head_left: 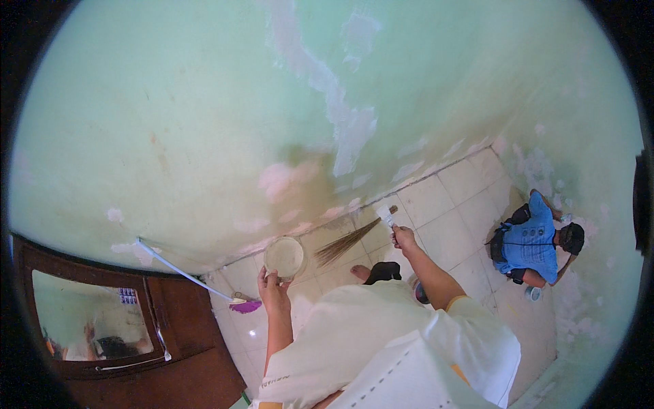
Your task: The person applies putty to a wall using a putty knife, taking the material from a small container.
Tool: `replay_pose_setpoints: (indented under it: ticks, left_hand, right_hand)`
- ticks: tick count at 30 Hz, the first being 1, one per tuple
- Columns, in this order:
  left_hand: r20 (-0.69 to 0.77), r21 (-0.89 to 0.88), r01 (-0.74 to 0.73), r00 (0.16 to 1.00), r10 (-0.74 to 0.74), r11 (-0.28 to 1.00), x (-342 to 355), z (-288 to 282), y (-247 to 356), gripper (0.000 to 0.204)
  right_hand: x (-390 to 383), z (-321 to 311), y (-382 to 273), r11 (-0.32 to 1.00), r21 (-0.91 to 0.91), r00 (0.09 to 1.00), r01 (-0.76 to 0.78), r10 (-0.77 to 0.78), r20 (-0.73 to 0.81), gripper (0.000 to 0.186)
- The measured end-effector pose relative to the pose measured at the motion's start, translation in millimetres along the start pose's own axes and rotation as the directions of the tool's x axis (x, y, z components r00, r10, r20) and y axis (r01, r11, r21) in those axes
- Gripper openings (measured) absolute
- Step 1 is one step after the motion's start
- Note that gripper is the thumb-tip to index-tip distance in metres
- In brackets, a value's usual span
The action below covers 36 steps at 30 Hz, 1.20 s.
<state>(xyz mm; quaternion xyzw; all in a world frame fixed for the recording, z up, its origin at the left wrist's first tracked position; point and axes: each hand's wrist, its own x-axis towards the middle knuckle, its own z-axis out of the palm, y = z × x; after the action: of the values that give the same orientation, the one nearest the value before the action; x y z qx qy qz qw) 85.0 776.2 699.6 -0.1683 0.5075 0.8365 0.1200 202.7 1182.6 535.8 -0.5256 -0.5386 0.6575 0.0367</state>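
Observation:
My left hand (274,288) is closed on the rim of a round, pale bowl (284,257), its open side facing up. To the right, my right hand (404,238) grips a putty knife (386,217) with a whitish blade, held out toward the wall. Before me the green wall (204,136) carries a long whitish patch (327,85) and several smaller pale patches low down. The blade appears apart from the wall. What the bowl contains is hard to make out.
A stick broom (349,244) lies on the tiled floor (426,200) below my hands. At left stand a dark wooden cabinet with a mirror (180,317) and a blue-handled purple broom (244,305). A co-worker in blue (535,238) crouches at the right wall beside a small tub (533,293).

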Motion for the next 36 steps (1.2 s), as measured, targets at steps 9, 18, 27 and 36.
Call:
replay_pose_setpoints:
  ticks: [9, 18, 27, 36]
  left_hand:
    - [-0.041, 0.008, -0.032, 0.999, 0.032, 0.999, -1.1, -16.7, 2.1, 0.052]
    - [-0.02, -0.021, -0.135, 0.991, 0.135, 0.991, 5.8, -31.5, 12.9, 0.049]
    - [-0.07, 0.016, -0.192, 0.979, 0.193, 0.981, -2.2, -34.3, 27.7, 0.051]
    - [-0.064, 0.008, -0.227, 0.972, 0.227, 0.974, 7.6, -31.1, 28.6, 0.05]
  right_hand:
    - [-38.5, 40.0, -46.3, 0.975, -0.045, 0.957, 0.217, -0.203, 0.205, 0.025]
    - [-109.2, 91.5, -110.9, 0.932, 0.056, 0.836, 0.358, -0.346, 0.426, 0.022]
    - [-170.6, 101.6, -154.2, 0.876, 0.135, 0.73, 0.462, -0.462, 0.503, 0.025]
    - [-201.1, 98.8, -176.2, 0.915, 0.195, 0.74, 0.352, -0.4, 0.541, 0.023]
